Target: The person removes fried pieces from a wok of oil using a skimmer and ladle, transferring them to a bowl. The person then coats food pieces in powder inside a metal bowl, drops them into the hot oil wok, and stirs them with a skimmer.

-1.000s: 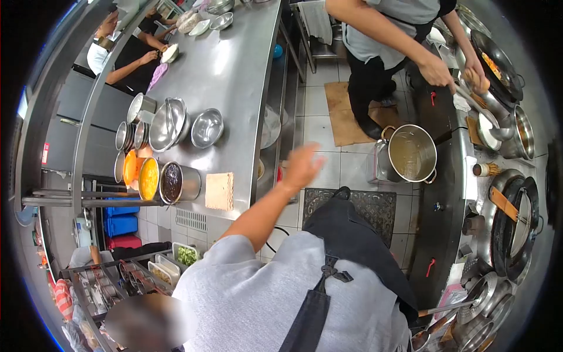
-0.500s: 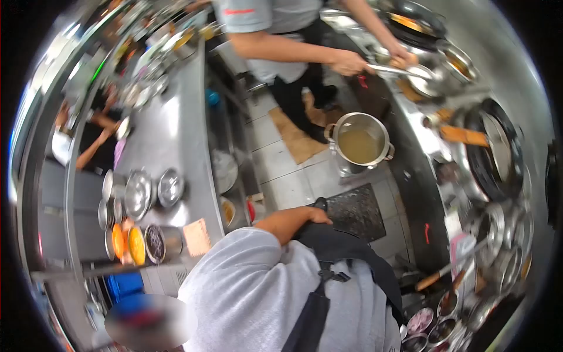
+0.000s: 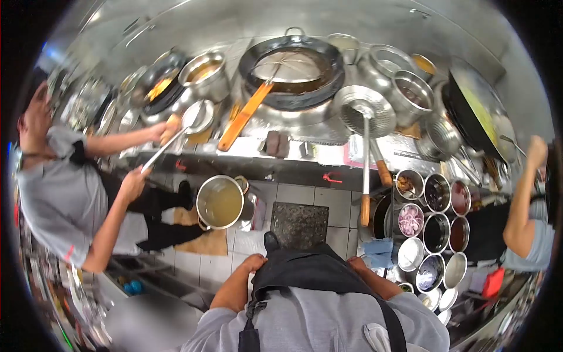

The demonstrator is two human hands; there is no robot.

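While L hand (image 3: 254, 263) & R hand (image 3: 356, 264) hang by black cloth apron (image 3: 314, 271), handling appears unstarted. Grip, both: can't tell; no item visible.

Ahead of me, a strainer (image 3: 287, 66) lies over the wok (image 3: 332, 61), with a perforated ladle (image 3: 359, 120) to its right. The pot (image 3: 221, 181) stands beyond my left hand (image 3: 254, 263); tubs (image 3: 455, 268) cluster to the right of my right hand (image 3: 356, 264).

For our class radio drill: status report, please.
Left hand and right hand beside black apron, grip unclear. Wok ahead, strainer across it. Pot front-left, possibly in the way.
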